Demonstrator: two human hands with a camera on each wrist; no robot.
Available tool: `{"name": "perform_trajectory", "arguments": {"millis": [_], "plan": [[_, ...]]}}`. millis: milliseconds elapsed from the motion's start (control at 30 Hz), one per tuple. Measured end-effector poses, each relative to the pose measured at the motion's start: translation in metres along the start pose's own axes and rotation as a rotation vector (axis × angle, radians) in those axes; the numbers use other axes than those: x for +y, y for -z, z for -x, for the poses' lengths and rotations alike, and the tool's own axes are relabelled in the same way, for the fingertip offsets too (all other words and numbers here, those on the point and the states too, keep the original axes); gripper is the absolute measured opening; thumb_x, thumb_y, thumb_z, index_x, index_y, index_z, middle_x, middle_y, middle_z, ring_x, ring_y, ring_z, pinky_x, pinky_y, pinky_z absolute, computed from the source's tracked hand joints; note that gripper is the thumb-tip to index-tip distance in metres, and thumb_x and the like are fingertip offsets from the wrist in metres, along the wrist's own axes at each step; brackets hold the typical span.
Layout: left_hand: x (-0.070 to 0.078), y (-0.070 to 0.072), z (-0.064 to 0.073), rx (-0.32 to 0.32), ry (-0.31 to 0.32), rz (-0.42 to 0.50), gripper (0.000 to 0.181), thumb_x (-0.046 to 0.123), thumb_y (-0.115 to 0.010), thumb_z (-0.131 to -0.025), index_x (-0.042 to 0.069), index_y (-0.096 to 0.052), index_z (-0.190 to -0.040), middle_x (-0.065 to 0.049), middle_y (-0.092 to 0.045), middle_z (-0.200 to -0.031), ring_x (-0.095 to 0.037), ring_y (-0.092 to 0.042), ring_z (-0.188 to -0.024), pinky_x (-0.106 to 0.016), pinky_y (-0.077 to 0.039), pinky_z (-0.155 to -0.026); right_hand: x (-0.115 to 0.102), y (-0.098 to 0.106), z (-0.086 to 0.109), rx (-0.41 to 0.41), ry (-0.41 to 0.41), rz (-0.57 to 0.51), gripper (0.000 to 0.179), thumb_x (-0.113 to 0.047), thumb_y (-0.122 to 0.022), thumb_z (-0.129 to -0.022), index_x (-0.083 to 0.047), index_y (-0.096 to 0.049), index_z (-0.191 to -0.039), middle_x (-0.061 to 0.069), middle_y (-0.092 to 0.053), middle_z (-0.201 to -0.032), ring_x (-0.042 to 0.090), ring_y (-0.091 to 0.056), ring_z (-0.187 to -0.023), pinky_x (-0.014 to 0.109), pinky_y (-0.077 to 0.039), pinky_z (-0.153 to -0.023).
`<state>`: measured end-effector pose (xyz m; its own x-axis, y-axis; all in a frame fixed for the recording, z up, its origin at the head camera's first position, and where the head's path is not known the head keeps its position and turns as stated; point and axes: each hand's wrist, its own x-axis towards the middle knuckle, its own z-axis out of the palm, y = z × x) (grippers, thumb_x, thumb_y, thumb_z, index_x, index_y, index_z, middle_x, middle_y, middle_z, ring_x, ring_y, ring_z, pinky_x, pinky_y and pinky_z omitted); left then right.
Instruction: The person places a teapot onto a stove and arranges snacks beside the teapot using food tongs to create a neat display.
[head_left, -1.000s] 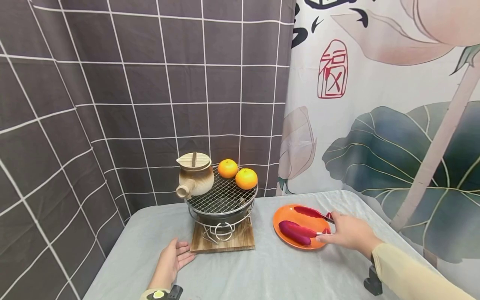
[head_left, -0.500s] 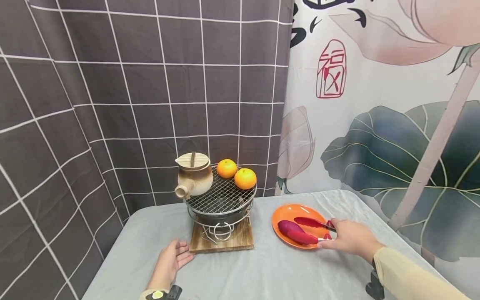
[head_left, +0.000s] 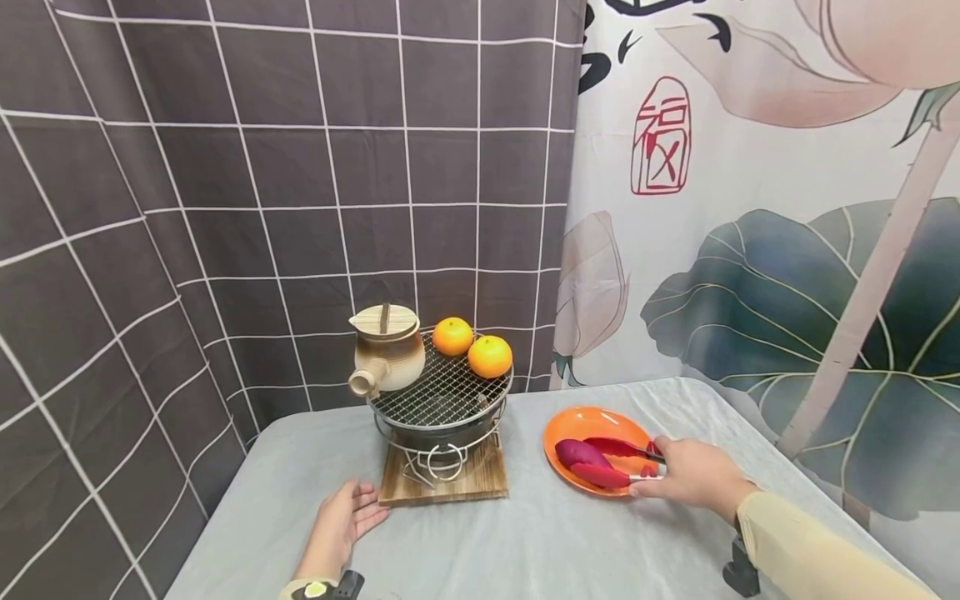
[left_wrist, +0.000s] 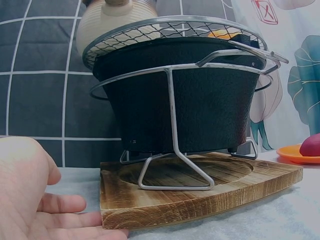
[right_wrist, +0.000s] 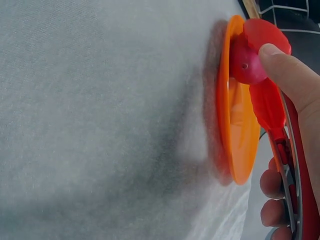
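Observation:
My right hand [head_left: 697, 473] grips a pair of red-tipped tongs [head_left: 606, 476] at the right of the table. Their two heads reach over an orange plate [head_left: 567, 421] and lie on either side of a purple sweet potato [head_left: 577, 453]. In the right wrist view the sweet potato [right_wrist: 246, 65] shows its end between the tong heads, with the thumb along one tong arm. My left hand [head_left: 339, 518] lies palm up with relaxed fingers. Its fingertips are at the corner of a wooden board [left_wrist: 200, 205], seemingly touching it; nothing is held.
On the board stands a black stove [left_wrist: 180, 105] in a wire stand, topped by a mesh grill [head_left: 431, 404]. A lidded clay pot [head_left: 397, 358] and two oranges [head_left: 490, 357] sit on the grill. Grey cloth [head_left: 525, 542] covers the table; curtains hang behind.
The tong heads have drawn closer together around the sweet potato, which has turned and shifted slightly on the plate. My left hand has stayed in place.

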<state>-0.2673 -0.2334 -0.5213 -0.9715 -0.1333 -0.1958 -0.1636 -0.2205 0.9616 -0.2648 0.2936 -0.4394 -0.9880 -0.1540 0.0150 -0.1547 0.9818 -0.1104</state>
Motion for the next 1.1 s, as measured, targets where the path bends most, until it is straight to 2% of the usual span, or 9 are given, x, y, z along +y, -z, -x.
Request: {"name": "perform_trajectory", "arguments": {"millis": [667,900,1100], "plan": [[0.000,-0.001,-0.001,0.003,0.007,-0.001,0.050,0.020,-0.032,-0.108,-0.025,-0.042,-0.128,-0.045,-0.051,-0.129,-0.032,-0.070,-0.093,-0.046,-0.064,-0.083,-0.003,-0.002,-0.001,0.003,0.007,0.014,0.099,-0.076,-0.076,-0.067,0.003,-0.063,-0.125,0.005,-0.068,-0.090,0.020,-0.059,-0.076,0.046,-0.061,-0.063],[0.001,-0.001,0.001,0.001,0.004,-0.001,0.050,0.018,-0.034,-0.106,-0.026,-0.041,-0.129,-0.044,-0.054,-0.125,-0.034,-0.070,-0.096,-0.046,-0.064,-0.083,-0.004,0.008,-0.001,0.006,-0.004,-0.010,0.099,-0.074,-0.075,-0.071,0.006,-0.061,-0.127,0.008,-0.069,-0.097,0.022,-0.060,-0.080,0.045,-0.060,-0.064],[0.000,-0.001,0.001,-0.004,-0.011,0.000,0.050,0.016,-0.035,-0.106,-0.027,-0.039,-0.130,-0.046,-0.052,-0.127,-0.033,-0.070,-0.094,-0.047,-0.064,-0.084,-0.001,0.019,-0.006,0.036,0.011,-0.010,0.085,-0.070,-0.075,-0.074,0.001,-0.064,-0.120,0.006,-0.069,-0.095,0.019,-0.060,-0.078,0.040,-0.060,-0.062]]}}
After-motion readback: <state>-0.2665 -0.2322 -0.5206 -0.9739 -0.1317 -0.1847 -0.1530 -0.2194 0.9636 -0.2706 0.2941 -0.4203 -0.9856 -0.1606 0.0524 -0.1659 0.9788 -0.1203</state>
